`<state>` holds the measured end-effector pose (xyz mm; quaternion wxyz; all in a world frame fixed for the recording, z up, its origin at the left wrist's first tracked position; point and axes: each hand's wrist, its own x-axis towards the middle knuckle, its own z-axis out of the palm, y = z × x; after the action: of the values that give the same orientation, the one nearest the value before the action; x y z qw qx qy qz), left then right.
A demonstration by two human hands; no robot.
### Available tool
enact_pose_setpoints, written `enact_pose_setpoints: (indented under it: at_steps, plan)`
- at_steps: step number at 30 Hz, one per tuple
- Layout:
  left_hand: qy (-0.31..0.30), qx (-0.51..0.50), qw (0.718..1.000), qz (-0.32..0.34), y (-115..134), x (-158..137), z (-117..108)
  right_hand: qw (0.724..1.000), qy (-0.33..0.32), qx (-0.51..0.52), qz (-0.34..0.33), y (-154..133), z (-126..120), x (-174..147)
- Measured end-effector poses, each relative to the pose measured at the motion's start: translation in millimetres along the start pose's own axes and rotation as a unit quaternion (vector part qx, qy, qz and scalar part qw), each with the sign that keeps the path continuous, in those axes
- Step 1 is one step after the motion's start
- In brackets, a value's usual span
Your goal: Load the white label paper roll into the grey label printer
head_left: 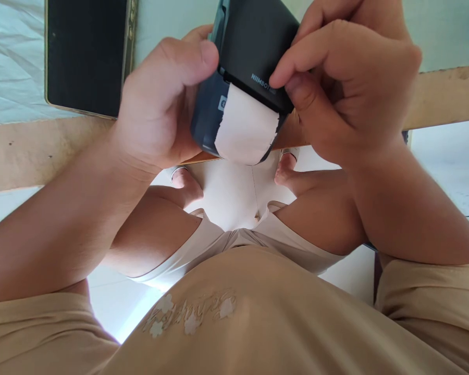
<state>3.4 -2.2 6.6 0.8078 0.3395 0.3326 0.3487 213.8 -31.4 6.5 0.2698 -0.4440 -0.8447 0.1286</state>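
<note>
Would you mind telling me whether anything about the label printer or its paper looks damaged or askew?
The paper strip hanging from the label printer has ragged, torn side edges. The left hand grips the printer; the right hand pinches at its slot.

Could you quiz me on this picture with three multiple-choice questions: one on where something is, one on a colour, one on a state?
1. Where is the dark tablet?
A. On the table, to the left of the left hand
B. On the person's lap
C. Under the right hand

2. What colour is the paper strip that hangs out of the label printer?
A. Yellow
B. White
C. Blue

3. How is the printer held?
A. It lies alone on the table
B. One hand only grips it
C. Both hands grip it

Answers:
1. A, it lies flat at the upper left on the table.
2. B, the strip is plain white.
3. C, the left hand clasps its side while the right hand pinches its front edge.
</note>
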Motion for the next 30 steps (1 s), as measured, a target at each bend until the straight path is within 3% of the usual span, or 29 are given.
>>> enact_pose_setpoints:
  at_steps: [3, 6, 12, 20, 30]
  plan:
    - [-0.051, 0.072, 0.996, -0.007, 2, 1, 3, 1.000, 0.014, 0.001, -0.015, 4, 0, 0]
    - [-0.082, 0.072, 0.994, 0.007, 1, -1, 6, 0.999, 0.021, 0.014, -0.022, 5, 0, -1]
    - [-0.037, 0.043, 0.998, 0.040, -1, -2, 4, 0.999, 0.023, 0.015, -0.038, 6, 3, -5]
    - [-0.003, 0.034, 0.997, 0.063, -10, 0, 0, 0.985, -0.078, 0.001, 0.153, -8, 0, 11]
    - [0.019, 0.058, 0.997, 0.048, -9, 1, 0, 0.982, -0.089, 0.027, 0.162, -14, 0, 11]
